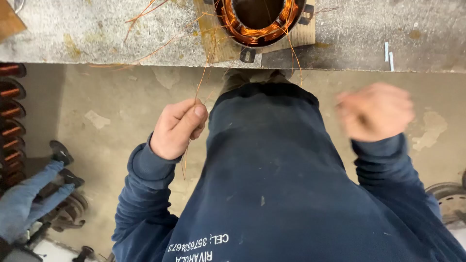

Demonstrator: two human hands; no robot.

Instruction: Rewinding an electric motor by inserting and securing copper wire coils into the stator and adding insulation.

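Copper wire (196,97) | left hand (177,128) pinches it | right hand (376,112) blurred, grip unclear

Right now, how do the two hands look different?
The left hand looks sharp and clear, while the right hand is a blur. The left hand pinches thin copper wire between thumb and fingers; whether the right hand holds anything cannot be told. The left hand sits a little lower than the right hand. Both are curled closed, bare, and come out of dark blue sleeves.
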